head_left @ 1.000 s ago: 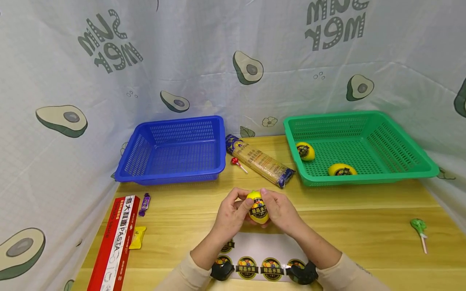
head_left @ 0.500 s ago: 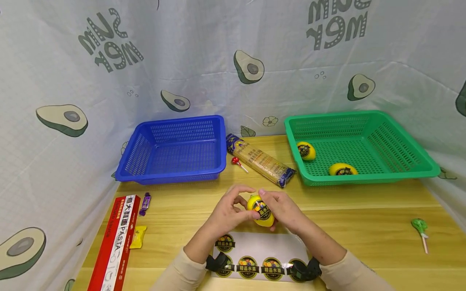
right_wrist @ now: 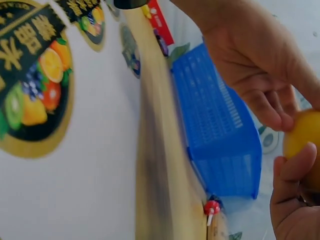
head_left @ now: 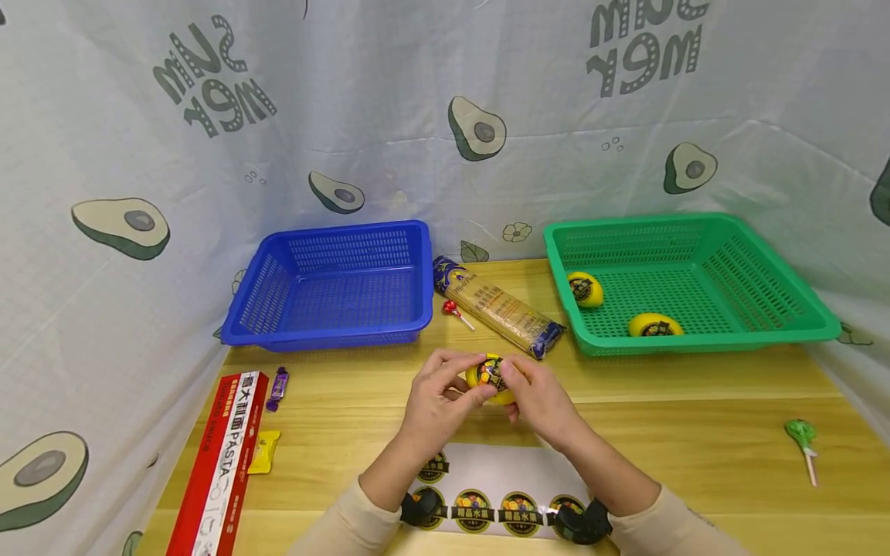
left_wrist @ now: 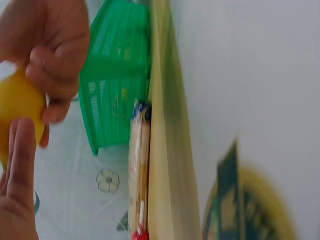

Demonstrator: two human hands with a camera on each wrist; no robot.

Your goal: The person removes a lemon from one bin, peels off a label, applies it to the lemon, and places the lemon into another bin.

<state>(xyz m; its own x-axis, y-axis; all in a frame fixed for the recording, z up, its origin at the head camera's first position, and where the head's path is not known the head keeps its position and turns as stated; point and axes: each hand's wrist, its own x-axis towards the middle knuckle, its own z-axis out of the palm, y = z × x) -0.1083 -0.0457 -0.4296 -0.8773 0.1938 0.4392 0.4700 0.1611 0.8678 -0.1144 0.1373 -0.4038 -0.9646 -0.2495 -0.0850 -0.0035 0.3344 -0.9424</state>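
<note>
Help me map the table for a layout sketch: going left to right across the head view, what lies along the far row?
Blue basket → red lollipop → pasta packet → green basket, holding two stickered lemons, one left of the other.

A small yellow lemon (head_left: 490,377) is held up off the tabletop (head_left: 695,417), clasped between the left hand (head_left: 438,401) and the right hand (head_left: 538,400). A round dark sticker printed with colourful fruit sits on its upward-facing side, partly covered by the fingertips that pinch it.
</note>
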